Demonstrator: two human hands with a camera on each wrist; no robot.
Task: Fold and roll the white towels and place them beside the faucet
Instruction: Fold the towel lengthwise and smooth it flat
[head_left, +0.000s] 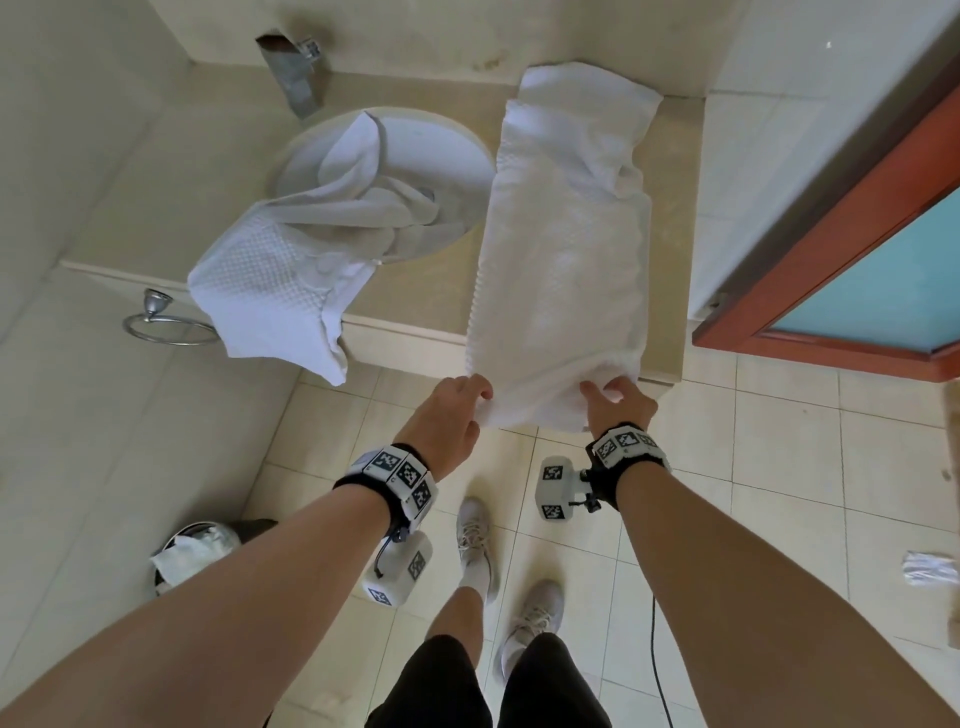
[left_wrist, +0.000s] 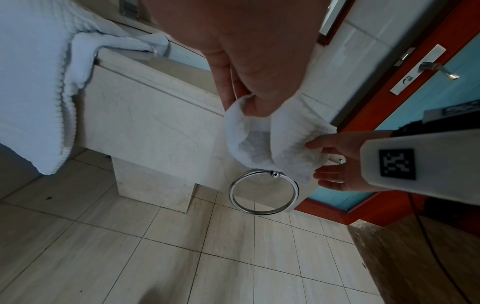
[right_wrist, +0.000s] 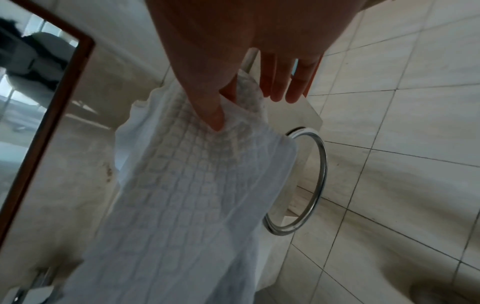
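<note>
A long folded white towel (head_left: 561, 249) lies on the beige counter (head_left: 415, 291), right of the round sink (head_left: 441, 150). Its near end hangs over the front edge. My left hand (head_left: 467, 400) grips the left corner of that end, fingers curled into the cloth (left_wrist: 259, 139). My right hand (head_left: 613, 397) pinches the right corner between thumb and forefinger (right_wrist: 218, 115), with the other fingers straight. A second white towel (head_left: 280, 291) lies crumpled in the sink and drapes over the counter front. The faucet (head_left: 296, 67) juts from the back wall above the sink.
A chrome towel ring (head_left: 166, 322) hangs on the counter front at the left. A red-brown framed door (head_left: 831, 260) with blue glass stands right of the counter. A bin with paper (head_left: 192, 551) sits on the tiled floor at the left. My feet are below the counter edge.
</note>
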